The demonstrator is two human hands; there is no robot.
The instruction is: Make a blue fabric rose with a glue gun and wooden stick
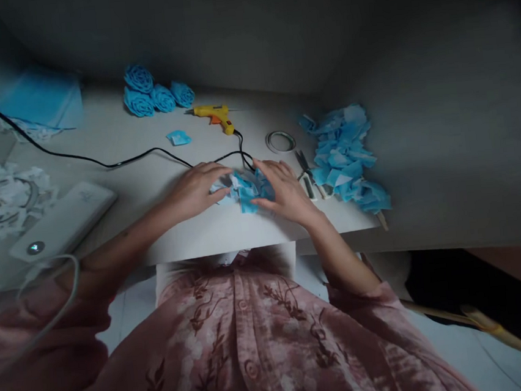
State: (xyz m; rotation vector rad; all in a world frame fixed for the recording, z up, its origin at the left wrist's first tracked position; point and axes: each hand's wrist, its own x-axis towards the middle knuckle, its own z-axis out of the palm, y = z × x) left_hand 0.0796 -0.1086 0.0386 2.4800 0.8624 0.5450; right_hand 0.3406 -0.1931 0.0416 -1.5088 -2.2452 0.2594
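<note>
A small loose heap of blue fabric pieces (248, 198) lies on the table in front of me, between my two hands. My left hand (198, 192) rests at its left side, thumb and fingers apart, with the fingertips at the edge of the pieces. From the right, my right hand (285, 192) reaches over the heap with its thumb spread away from the fingers, partly covering the pieces. Neither hand is closed around anything. Just beyond them lies a yellow glue gun (214, 114), and one blue scrap (178, 137) is to its left.
Several blue fabric roses (141, 102) sit at the back. To the right are a tape roll (280, 141), scissors (308, 178) and a bigger blue pile (346, 156). A black cord (114, 165), white power bank (67, 219), white scraps (7, 198) and blue sheets (39, 100) occupy the left.
</note>
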